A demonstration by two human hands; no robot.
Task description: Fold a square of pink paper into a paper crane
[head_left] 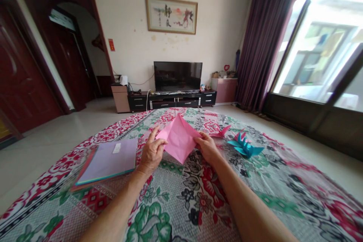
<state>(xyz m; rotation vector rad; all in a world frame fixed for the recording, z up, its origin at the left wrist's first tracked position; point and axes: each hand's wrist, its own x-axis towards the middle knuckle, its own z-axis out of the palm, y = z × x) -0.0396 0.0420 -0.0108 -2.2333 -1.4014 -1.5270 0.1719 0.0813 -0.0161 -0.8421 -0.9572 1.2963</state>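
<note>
A creased pink paper square (180, 139), turned with one corner pointing away from me, is held up over the table between my hands. My left hand (152, 152) pinches its left corner between thumb and fingers. The right corner is gripped by my right hand (207, 146) in the same way. To the right of the paper lie folded paper figures: a pink one (224, 131) close to my right hand, and blue ones (246, 148) with more pink behind them.
A stack of coloured paper, purple sheet (110, 160) on top, lies left of my left hand with a small white slip (117, 148) on it. A flowered cloth (170, 204) covers the round-edged table. Beyond stand a television (178, 76) and low cabinets (208, 98).
</note>
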